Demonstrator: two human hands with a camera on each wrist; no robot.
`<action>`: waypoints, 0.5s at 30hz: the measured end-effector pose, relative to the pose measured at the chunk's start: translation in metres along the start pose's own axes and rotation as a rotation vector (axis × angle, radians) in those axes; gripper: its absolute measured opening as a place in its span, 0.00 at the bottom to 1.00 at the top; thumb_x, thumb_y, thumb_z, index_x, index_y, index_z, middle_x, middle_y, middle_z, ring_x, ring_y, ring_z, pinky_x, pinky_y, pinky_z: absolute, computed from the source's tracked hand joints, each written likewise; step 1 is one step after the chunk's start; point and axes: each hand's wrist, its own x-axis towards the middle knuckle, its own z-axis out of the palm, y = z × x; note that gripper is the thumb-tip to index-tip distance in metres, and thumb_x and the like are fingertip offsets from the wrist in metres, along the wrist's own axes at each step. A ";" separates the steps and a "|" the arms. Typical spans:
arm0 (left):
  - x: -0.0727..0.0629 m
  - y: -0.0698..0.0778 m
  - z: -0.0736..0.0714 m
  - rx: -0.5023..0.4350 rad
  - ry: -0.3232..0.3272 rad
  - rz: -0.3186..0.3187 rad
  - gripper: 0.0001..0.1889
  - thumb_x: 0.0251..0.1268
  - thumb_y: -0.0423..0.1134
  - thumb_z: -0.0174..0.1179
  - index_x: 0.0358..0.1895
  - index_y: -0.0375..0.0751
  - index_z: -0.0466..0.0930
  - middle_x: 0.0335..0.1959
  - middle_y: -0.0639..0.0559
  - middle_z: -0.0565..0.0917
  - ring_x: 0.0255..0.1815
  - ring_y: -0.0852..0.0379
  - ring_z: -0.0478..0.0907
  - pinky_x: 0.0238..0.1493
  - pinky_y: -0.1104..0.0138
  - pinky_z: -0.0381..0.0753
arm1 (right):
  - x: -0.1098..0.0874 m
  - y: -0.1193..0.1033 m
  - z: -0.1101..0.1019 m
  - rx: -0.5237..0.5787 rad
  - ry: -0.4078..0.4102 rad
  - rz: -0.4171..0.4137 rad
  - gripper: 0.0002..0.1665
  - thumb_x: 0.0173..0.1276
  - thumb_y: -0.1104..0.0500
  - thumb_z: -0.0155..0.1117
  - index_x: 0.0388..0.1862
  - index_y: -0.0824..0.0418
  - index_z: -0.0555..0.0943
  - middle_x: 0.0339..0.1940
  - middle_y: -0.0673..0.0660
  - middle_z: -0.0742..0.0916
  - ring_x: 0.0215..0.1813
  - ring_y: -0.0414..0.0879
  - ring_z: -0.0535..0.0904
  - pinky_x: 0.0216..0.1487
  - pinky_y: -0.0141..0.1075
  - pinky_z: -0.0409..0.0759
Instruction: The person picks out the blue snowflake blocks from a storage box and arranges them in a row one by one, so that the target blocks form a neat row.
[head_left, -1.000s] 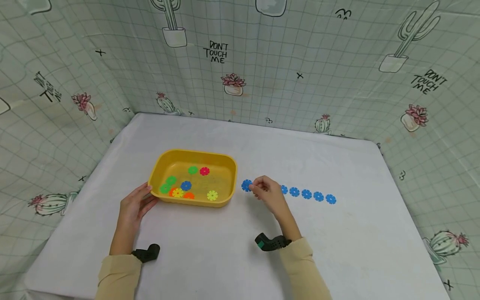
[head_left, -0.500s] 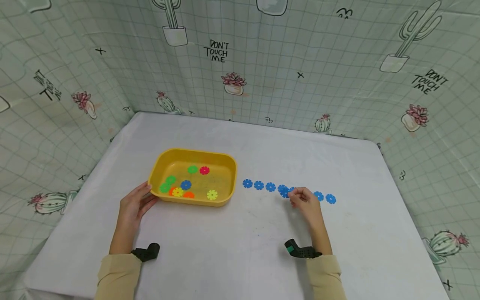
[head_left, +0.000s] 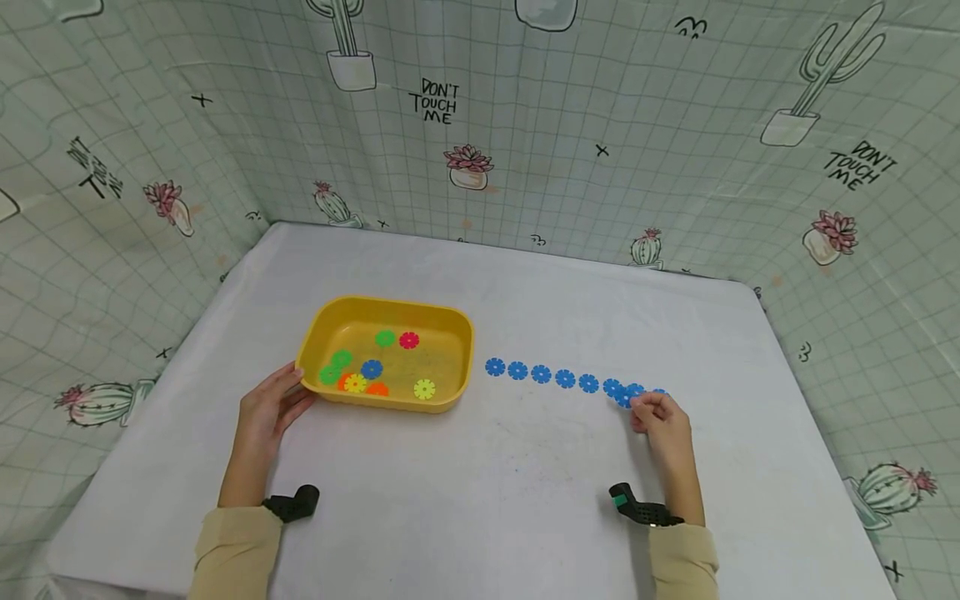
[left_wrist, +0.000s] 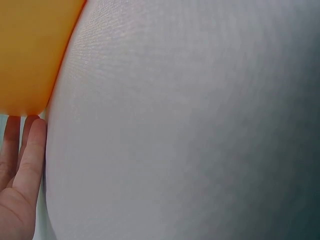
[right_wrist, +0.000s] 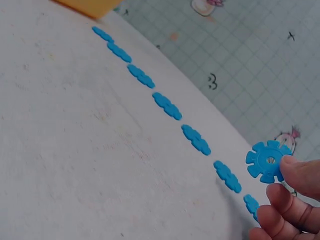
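Note:
My right hand (head_left: 666, 429) pinches a blue snowflake-disc building piece (right_wrist: 262, 161) between thumb and fingers, and the right wrist view shows its notched rim and centre hole. In the head view it hovers near the right end of a row of several like blue discs (head_left: 542, 374), partly covering the last ones. At the left, my left hand (head_left: 264, 414) rests against the near-left corner of a yellow tray (head_left: 459, 367). Its fingers (left_wrist: 31, 155) look nearly straight, with tips touching the tray wall. Inside the tray lie a blue disc (head_left: 372, 369) and several green, orange, yellow and red ones.
Both things stand on a white-covered table (head_left: 465, 500). Behind and on both sides hangs a pale gridded curtain (head_left: 555, 100) printed with cacti. Each wrist wears a black camera mount, one on the left (head_left: 294, 503) and one on the right (head_left: 641, 507).
My right hand has moved rightward along the row from its left end to near its right end, holding the blue disc. The left hand and tray have stayed in place.

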 end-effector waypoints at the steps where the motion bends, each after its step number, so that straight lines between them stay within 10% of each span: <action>1: 0.000 0.000 0.000 -0.001 -0.001 0.000 0.35 0.59 0.47 0.62 0.69 0.43 0.62 0.31 0.66 0.81 0.33 0.67 0.80 0.42 0.75 0.82 | 0.001 0.001 -0.003 0.013 0.009 0.008 0.14 0.70 0.56 0.56 0.44 0.67 0.71 0.24 0.43 0.79 0.26 0.33 0.74 0.32 0.21 0.78; 15: -0.003 -0.001 -0.002 -0.001 -0.024 0.009 0.35 0.58 0.48 0.63 0.69 0.44 0.63 0.35 0.66 0.81 0.35 0.67 0.80 0.44 0.75 0.81 | 0.017 0.021 -0.035 -0.022 0.088 0.097 0.13 0.71 0.55 0.52 0.46 0.64 0.70 0.24 0.41 0.79 0.26 0.32 0.76 0.30 0.19 0.78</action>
